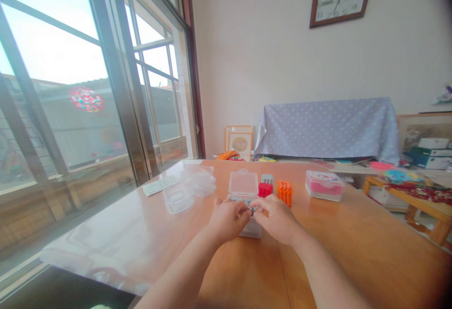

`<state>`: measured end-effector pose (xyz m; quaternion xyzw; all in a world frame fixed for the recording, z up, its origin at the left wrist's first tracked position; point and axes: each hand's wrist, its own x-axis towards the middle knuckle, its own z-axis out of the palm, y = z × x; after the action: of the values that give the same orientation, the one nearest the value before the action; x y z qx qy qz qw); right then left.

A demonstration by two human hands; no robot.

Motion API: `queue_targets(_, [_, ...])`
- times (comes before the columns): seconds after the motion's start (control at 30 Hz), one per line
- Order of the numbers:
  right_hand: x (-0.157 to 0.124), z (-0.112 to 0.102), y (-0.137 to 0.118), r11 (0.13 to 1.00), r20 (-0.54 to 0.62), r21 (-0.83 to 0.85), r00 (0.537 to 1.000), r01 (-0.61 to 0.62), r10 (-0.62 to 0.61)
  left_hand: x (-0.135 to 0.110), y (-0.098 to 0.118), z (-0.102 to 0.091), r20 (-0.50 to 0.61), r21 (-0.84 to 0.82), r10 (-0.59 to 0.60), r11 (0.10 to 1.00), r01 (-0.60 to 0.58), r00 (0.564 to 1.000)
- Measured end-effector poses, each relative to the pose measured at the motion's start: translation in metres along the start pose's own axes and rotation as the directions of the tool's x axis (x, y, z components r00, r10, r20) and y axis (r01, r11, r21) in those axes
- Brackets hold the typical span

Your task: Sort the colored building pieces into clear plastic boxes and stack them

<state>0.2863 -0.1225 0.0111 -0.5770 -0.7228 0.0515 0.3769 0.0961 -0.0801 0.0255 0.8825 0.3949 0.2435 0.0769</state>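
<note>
A clear plastic box (251,230) stands on the table before me, its hinged lid (243,183) raised at the back. Over the box my left hand (229,217) and my right hand (276,218) meet, fingertips bent together. Between them is a cluster of small grey plastic pieces (251,207), partly hidden by the fingers; both hands pinch at it. Just behind my right hand are a red block of studded pieces (265,189) and a grey one (267,179). An orange block of similar pieces (285,193) stands to their right.
Clear plastic containers (178,198) and clear lids (199,180) lie at the left, beside a printed sheet (160,185). A lidded box with pink contents (324,186) stands at the right of the wooden table (328,262). Windows border the left side.
</note>
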Motion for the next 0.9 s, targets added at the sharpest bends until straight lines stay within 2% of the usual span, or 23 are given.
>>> queue_targets(0.17, [0.001,0.000,-0.001,1.000,-0.004,0.027,1.000,0.007,-0.007,-0.002,0.004,-0.002,-0.033,-0.026,-0.005,1.000,0.004,0.999])
queue_targets(0.3, [0.003,0.002,0.005,0.996,-0.087,0.077,0.995,-0.042,0.049,-0.005,-0.001,-0.007,-0.151,-0.129,-0.070,0.990,0.050,0.986])
queue_targets(0.47, [0.005,0.005,0.014,0.985,-0.146,0.160,0.985,-0.071,0.095,-0.013,-0.035,-0.011,-0.261,-0.329,-0.234,0.934,0.142,0.937])
queue_targets(0.7, [0.002,0.013,0.017,0.971,-0.088,0.226,0.991,-0.082,0.104,-0.042,-0.091,-0.007,-0.293,-0.484,-0.368,0.853,0.195,0.882])
queue_targets(0.9, [0.002,0.013,0.016,0.983,-0.102,0.171,0.991,-0.065,0.083,-0.058,-0.107,0.002,-0.290,-0.491,-0.409,0.840,0.232,0.865])
